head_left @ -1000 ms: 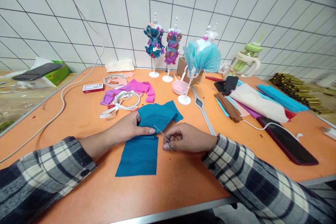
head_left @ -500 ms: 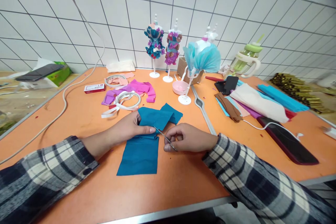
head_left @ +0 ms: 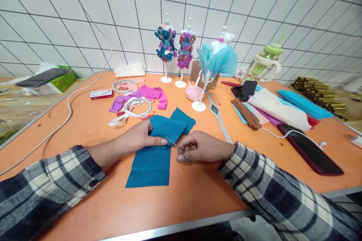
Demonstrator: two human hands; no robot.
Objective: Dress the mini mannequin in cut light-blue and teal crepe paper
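Note:
A folded strip of teal crepe paper (head_left: 149, 169) lies partly on the orange table and is partly lifted. My left hand (head_left: 141, 135) pinches it at its left side, thumb on top and the other fingers hidden behind the paper. In the curled fingers of my right hand (head_left: 202, 147) is a thin pair of metal scissors (head_left: 175, 145). Its blades point up and left, lying at the paper's edge close to my left thumb. Whether the blades are apart is too small to tell.
Beyond my hands lie rolls of white tape (head_left: 138, 107) and purple paper strips (head_left: 152, 92). Small dress stands (head_left: 199, 106) are at the back, near a pink bowl (head_left: 194, 93). To the right are coloured paper pieces (head_left: 277, 109), a phone (head_left: 311, 150) and a bottle (head_left: 263, 67).
The lifted upper part of the teal crepe paper has shifted and folded a little differently. The scissors' tip now reaches slightly farther left over the paper. Both hands stay nearly in place.

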